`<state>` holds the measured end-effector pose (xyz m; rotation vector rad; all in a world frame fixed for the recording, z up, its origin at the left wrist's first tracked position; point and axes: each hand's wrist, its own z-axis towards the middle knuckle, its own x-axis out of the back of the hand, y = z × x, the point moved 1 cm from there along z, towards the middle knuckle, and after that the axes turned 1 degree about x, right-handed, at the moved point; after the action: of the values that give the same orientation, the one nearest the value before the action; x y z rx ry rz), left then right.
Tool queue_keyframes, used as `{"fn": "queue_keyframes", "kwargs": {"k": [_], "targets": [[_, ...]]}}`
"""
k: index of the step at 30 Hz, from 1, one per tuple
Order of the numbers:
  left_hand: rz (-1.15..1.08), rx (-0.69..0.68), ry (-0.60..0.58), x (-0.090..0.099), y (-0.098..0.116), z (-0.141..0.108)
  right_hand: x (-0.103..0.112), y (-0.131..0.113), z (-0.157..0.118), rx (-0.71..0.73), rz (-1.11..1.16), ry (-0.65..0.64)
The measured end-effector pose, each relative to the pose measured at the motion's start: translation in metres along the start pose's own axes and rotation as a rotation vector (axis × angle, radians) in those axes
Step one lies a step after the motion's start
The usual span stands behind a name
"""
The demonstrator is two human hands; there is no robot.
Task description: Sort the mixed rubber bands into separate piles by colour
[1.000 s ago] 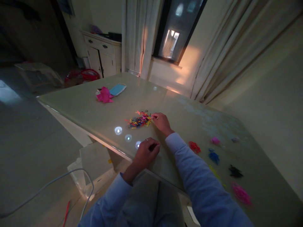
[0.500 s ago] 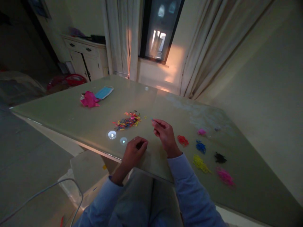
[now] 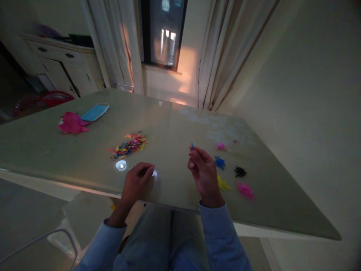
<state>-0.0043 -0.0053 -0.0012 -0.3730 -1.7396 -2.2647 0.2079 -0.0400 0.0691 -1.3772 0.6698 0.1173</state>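
Observation:
Between the thumb and fingertips of my right hand (image 3: 202, 169) is a small blue piece (image 3: 192, 146), held above the table (image 3: 172, 158). My left hand (image 3: 138, 180) rests by the table's front edge with its fingers curled together; whether anything is in them is hidden. Just beyond it lies a mixed heap of small coloured pieces (image 3: 130, 145). To the right of my right hand are sorted piles: blue (image 3: 219, 162), yellow (image 3: 223, 183), black (image 3: 240, 171) and pink (image 3: 245, 190). The red pile is hidden behind my right hand.
A blue face mask (image 3: 96, 112) and a crumpled pink item (image 3: 73, 123) lie at the table's left. A small pink bundle (image 3: 220, 145) sits beyond the piles. Behind the table are curtains (image 3: 239, 45), a window and a white cabinet (image 3: 67, 71).
The view has turned to the right. My right hand has moved right, toward the coloured piles, with the blue piece, and now covers the red pile. My left hand stays near the front edge.

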Motion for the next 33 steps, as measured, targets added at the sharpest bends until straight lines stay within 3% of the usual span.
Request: {"fn": "queue_keyframes", "kwargs": {"k": [5, 9, 12, 15, 18, 20, 24, 33], "targets": [[0.023, 0.021, 0.010, 0.002, 0.003, -0.002, 0.020, -0.007, -0.012, 0.022, -0.021, 0.061], [0.051, 0.035, 0.026, 0.003, 0.004, -0.004, 0.050, -0.018, -0.024, 0.091, -0.195, 0.153], [0.065, 0.029, 0.030, 0.003, 0.003, -0.005, 0.085, -0.035, -0.021, 0.232, -0.534, 0.222], [0.069, 0.019, 0.014, 0.004, 0.002, -0.005, 0.124, -0.053, -0.005, 0.341, -1.020, 0.227], [0.083, 0.016, 0.003, 0.004, 0.001, -0.005, 0.155, -0.064, 0.017, 0.366, -1.388, 0.198], [0.095, 0.016, 0.007, 0.004, 0.000, -0.004, 0.167, -0.066, 0.029, 0.299, -1.561, 0.180], [0.111, 0.018, 0.011, 0.004, -0.001, -0.004, 0.173, -0.063, 0.044, 0.192, -1.683, 0.178], [0.109, 0.017, 0.010, 0.003, 0.001, -0.003, 0.169, -0.053, 0.048, 0.168, -1.666, 0.137]]}}
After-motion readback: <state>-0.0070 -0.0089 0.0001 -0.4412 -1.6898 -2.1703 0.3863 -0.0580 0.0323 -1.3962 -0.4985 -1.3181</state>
